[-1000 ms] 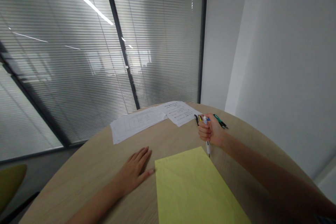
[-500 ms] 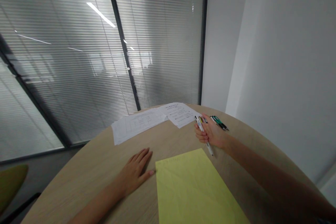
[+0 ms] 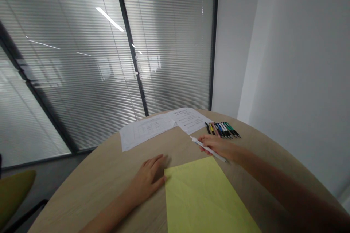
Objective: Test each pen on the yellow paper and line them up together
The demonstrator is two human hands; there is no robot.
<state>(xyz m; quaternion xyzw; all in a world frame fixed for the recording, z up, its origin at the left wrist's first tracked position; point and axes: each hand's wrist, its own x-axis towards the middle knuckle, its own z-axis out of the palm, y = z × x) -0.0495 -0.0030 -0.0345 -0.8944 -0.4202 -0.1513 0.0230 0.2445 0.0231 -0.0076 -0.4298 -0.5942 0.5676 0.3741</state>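
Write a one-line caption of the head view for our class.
Right hand holds a slim white pen; left hand rests beside a yellow paper sheet on a round pale-wood table.

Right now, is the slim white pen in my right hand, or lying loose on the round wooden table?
In your hand: the white pen passes under the fingers of your right hand, both ends sticking out.

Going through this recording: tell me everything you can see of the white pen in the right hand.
The white pen is slim and straight, with a smooth barrel that looks like plastic. It lies at a slant across the right hand's fingers, which curl around its middle, with both ends sticking out. One end points left, over the pale wood table; the other sits near the top corner of the yellow sheet. Whether it touches either cannot be told.
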